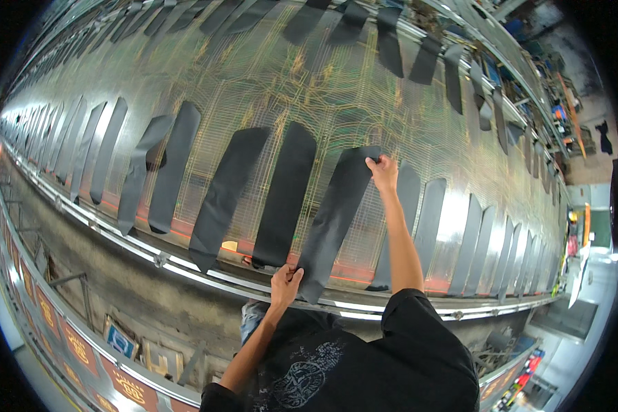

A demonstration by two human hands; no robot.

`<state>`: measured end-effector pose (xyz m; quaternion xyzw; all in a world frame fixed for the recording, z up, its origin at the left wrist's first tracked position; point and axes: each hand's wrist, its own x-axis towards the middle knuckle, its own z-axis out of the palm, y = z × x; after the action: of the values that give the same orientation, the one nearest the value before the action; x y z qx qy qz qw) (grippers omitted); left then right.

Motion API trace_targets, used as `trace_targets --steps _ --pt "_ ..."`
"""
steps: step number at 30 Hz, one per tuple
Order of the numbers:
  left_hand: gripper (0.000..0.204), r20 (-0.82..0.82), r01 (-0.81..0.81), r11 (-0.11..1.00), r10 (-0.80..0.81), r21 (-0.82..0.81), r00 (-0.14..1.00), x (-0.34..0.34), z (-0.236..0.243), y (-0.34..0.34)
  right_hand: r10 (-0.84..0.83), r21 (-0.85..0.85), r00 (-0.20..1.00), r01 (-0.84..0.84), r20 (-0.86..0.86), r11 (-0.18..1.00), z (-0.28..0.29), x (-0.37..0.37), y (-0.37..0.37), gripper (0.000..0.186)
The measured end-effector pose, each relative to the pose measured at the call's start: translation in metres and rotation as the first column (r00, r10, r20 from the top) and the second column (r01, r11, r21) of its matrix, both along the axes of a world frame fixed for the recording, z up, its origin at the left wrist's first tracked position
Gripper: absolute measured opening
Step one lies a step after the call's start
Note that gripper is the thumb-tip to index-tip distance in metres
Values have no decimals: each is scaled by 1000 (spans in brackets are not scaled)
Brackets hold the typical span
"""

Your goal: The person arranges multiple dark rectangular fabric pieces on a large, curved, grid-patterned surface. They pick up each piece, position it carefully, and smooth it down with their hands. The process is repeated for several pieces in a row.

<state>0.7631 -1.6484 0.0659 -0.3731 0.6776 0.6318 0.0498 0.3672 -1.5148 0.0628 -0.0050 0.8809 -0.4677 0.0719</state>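
Observation:
A long dark fabric strip (340, 213) lies slanted across the table in front of me, its near end hanging over the metal edge rail. My right hand (383, 173) pinches its far right corner between thumb and fingers. At the near end, my left hand (286, 285) has its fingers closed at the strip's left edge, close to the rail. Just left of this piece lies a black strip (286, 192), flat on the table. Another dark strip (232, 192) is beside that one, farther left. To the right of my right forearm lies a grey strip (430, 223).
The long shiny table (254, 89) is covered in yellow, green and red lines. A metal rail (206, 276) edges its near side. Several more strips lie in rows along both sides. At lower left stands another table with brown printed panels (132, 388); frames (120, 336) lean below.

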Motion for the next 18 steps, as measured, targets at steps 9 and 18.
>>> trace_targets --steps 9,18 --pt "29 72 -239 967 246 -90 967 -4 -28 22 130 63 981 -122 -141 991 -33 -13 -30 37" --pt "34 181 -336 927 364 -168 913 -17 -25 18 150 124 979 -134 -136 983 -59 -27 -33 35"
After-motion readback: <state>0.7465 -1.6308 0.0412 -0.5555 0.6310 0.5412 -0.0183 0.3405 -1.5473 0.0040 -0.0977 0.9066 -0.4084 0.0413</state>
